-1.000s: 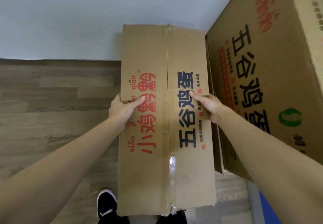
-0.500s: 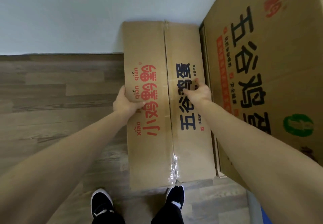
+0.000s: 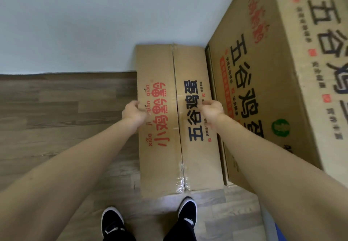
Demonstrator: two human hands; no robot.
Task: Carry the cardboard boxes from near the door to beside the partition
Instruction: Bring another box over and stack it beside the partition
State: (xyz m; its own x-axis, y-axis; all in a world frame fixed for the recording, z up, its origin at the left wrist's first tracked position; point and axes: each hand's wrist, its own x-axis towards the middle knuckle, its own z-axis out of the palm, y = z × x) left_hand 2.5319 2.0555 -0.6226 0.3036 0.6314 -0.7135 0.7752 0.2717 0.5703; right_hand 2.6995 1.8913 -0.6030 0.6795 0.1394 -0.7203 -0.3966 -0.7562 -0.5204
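A long cardboard box (image 3: 175,156) with red and black print lies flat on the wood floor, its far end against the pale partition wall (image 3: 94,24). My left hand (image 3: 134,111) hovers at the box's left edge, blurred, fingers loosely curled and holding nothing. Over the box's right half my right hand (image 3: 212,108) is also blurred, its fingers spread and off the cardboard. A taller stack of the same printed cardboard boxes (image 3: 273,80) stands right beside the low box.
Grey-brown wood floor (image 3: 66,118) stretches to the left. My two black shoes (image 3: 113,222) stand just short of the box's near end. A blue edge shows at the bottom right corner.
The box went down from my hands onto the floor against the wall. Both hands have let go of its sides and lifted off it.
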